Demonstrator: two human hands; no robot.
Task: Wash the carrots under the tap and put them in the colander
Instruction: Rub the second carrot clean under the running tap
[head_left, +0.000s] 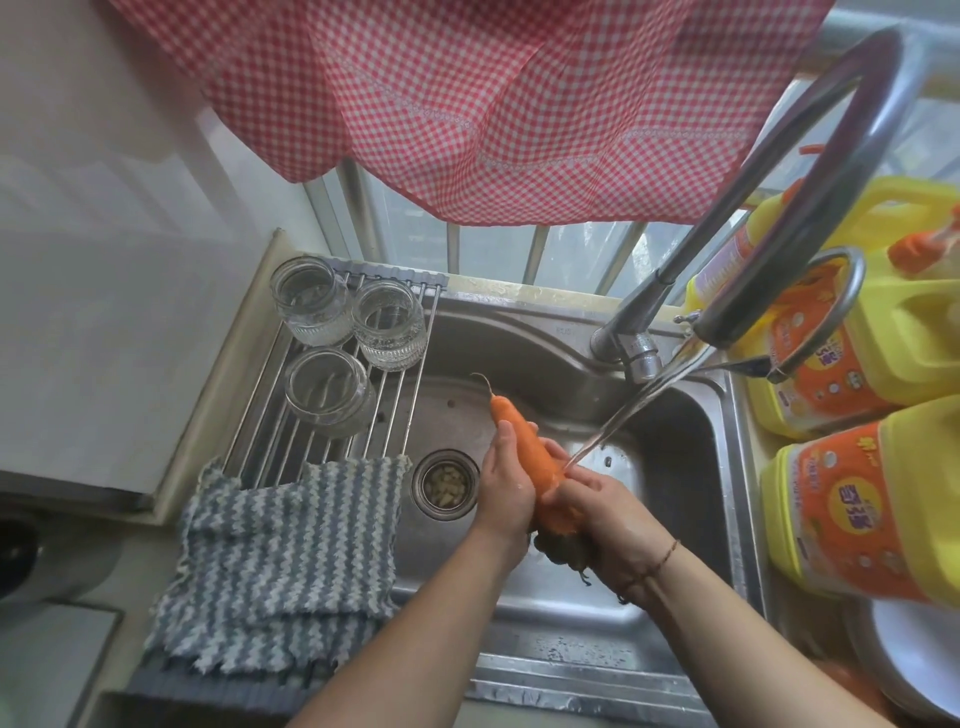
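You hold the carrot (524, 452) over the sink (675, 519), left hand (506, 488) wrapping its middle, right hand (592, 506) gripping the leafy end; tip points away (colander unseen).

One carrot (530, 457) was in view at the centre of the frame, with two hands on it: the left hand (506, 486) and the right hand (597, 512). Three glass jars (332, 351) stood on one rack (311, 441) at the left. Three yellow bottles (852, 499) lined the right edge. There was one tap (769, 197), one sink (649, 613), one striped cloth (280, 561) and one checked curtain (467, 104) at the top.
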